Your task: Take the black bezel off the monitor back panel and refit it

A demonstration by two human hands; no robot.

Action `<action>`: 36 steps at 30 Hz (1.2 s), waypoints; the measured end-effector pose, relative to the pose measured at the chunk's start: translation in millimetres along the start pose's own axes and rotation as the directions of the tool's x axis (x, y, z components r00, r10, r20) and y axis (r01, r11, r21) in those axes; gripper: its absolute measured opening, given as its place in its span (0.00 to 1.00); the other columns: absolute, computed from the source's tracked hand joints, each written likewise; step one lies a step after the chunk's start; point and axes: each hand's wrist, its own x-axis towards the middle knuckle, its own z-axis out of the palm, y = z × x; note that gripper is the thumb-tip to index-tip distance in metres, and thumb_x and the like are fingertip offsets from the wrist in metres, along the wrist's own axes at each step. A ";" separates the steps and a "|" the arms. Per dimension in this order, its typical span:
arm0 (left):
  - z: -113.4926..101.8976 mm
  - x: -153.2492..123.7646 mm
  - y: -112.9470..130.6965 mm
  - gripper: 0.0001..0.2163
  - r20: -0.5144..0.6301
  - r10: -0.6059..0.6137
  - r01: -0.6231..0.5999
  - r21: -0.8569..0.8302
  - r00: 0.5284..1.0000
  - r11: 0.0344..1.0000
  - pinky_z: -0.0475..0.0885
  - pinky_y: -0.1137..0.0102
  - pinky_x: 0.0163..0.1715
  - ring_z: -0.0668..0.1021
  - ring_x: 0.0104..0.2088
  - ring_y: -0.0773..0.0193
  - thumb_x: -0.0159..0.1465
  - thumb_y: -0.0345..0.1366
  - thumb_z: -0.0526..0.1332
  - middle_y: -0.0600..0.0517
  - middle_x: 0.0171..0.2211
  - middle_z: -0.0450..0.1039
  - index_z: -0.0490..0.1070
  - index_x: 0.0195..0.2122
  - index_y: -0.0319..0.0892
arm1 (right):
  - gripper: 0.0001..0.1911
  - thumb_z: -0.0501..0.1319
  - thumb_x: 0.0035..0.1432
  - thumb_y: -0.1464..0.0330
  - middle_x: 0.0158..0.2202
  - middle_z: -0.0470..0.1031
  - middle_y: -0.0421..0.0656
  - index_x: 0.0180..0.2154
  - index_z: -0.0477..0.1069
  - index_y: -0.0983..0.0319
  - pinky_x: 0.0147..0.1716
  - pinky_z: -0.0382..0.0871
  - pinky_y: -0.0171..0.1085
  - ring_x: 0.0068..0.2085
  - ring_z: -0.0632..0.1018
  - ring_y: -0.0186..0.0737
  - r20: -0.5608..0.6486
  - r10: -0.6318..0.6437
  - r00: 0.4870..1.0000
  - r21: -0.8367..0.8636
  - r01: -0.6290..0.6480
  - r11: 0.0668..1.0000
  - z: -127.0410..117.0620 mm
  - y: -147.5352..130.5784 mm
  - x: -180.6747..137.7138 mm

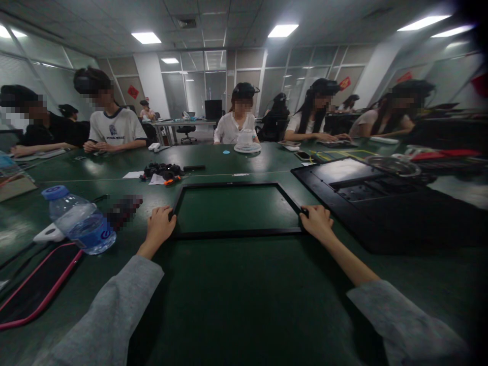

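Note:
A thin black rectangular frame (236, 234) lies flat on the green table (244, 295) in front of me, with the table showing through its open middle. My left hand (160, 226) grips the frame's near left corner, fingers curled over the edge. My right hand (316, 221) grips the near right corner the same way. Both forearms wear grey sleeves.
A clear water bottle (78, 218) with a blue cap lies at my left beside a black case with pink trim (36, 287). A large black panel (381, 198) lies at the right. Small tools (162, 172) and a white fan (247, 142) sit further back. Several people sit around the table.

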 end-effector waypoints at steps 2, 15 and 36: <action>0.4 0.2 -0.8 0.19 0.001 0.005 -0.005 0.002 1.000 1.000 0.68 0.49 0.58 0.65 0.65 0.45 0.70 0.39 0.53 0.42 0.63 0.69 0.74 0.57 0.40 | 0.23 0.53 0.65 0.63 0.57 0.66 0.56 0.58 0.73 0.62 0.54 0.65 0.56 0.59 0.65 0.60 -0.010 -0.009 1.000 0.000 0.009 1.000 1.3 1.4 0.3; -2.6 -1.5 4.3 0.19 0.004 0.009 -0.009 -0.019 1.000 1.000 0.67 0.46 0.58 0.66 0.64 0.46 0.70 0.38 0.52 0.40 0.61 0.71 0.73 0.57 0.40 | 0.23 0.51 0.66 0.63 0.57 0.66 0.56 0.58 0.72 0.61 0.53 0.65 0.54 0.59 0.65 0.59 -0.010 -0.010 1.000 -0.011 0.010 1.000 -1.5 1.2 -2.0; -7.8 -3.1 5.6 0.18 -0.009 0.045 -0.045 0.029 0.999 0.999 0.66 0.48 0.59 0.69 0.63 0.48 0.69 0.37 0.52 0.41 0.60 0.72 0.75 0.56 0.42 | 0.23 0.52 0.65 0.66 0.55 0.67 0.57 0.57 0.73 0.64 0.50 0.65 0.52 0.57 0.65 0.58 -0.099 -0.050 0.994 0.008 0.051 0.999 -3.2 -2.6 -8.6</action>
